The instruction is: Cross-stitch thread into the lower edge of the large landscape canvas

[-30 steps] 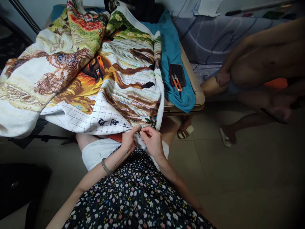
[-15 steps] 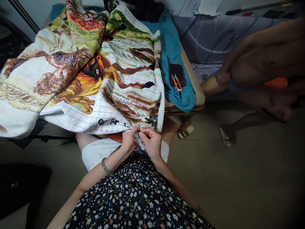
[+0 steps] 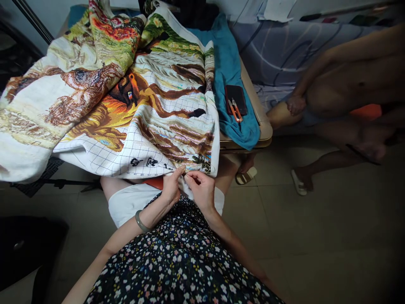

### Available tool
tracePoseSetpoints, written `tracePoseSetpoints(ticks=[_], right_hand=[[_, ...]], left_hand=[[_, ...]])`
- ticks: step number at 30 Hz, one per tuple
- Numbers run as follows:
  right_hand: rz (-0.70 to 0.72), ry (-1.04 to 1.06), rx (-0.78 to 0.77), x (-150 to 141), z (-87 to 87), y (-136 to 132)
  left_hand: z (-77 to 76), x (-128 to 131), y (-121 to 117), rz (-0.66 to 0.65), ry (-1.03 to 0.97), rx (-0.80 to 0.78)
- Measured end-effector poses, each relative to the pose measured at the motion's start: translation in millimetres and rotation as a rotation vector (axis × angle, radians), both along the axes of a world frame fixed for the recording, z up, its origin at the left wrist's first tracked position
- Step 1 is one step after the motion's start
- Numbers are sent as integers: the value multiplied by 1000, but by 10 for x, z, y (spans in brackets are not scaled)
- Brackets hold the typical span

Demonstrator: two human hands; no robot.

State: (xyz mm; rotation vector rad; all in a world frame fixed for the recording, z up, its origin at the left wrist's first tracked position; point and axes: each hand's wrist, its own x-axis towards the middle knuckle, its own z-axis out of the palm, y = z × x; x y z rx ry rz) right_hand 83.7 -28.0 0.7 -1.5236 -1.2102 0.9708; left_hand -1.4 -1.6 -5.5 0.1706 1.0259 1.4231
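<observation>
A large cross-stitch cloth (image 3: 171,97) with horses and a blue printed grid lies draped over the table, its near edge hanging at my lap. My left hand (image 3: 172,185) grips that edge, thumb on top and fingers underneath. Right beside it, my right hand (image 3: 201,188) is closed in a pinch at the same edge. Whatever sits between those fingertips is too small to make out. Orange-handled thread snips (image 3: 235,110) rest on a dark flat case (image 3: 239,98), to the right of the cloth.
A blue towel (image 3: 226,50) covers part of the table, whose rounded tan corner (image 3: 265,131) juts out at the right. Another person (image 3: 354,84) sits at the right, holding a thin dark object. Below the cloth at left is a black stand (image 3: 63,183).
Both hands stay in nearly the same place at the cloth's edge. The cloth, snips and towel have not visibly moved.
</observation>
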Motion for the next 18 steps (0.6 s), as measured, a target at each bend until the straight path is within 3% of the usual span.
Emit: tracePoseSetpoints(ticks=[18], right_hand=[[35,51,-55,48,109,9]], left_hand=[[-4,0,-7,-7,-31,3]])
